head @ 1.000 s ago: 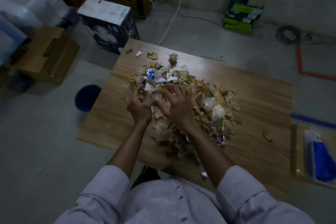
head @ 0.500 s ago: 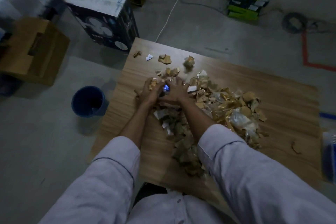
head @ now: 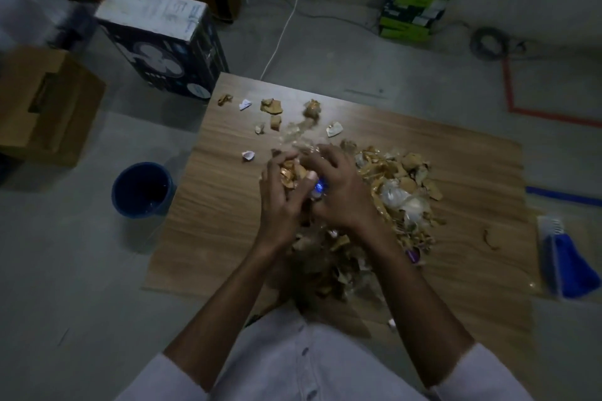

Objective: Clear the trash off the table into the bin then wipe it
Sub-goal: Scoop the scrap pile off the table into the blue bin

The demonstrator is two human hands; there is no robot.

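A: While they scoop, where's everything?
B: Gathering: left hand (head: 280, 195) and right hand (head: 340, 195) curl round a handful of trash (head: 395, 174) on the table (head: 221, 205); bin (head: 141, 189) at nine o'clock. Next, probably lift and carry it there.

Nothing here is legible: the print on the white top of the dark cardboard fan box (head: 153, 11) and the labels on the green carton (head: 411, 20) are blurred.
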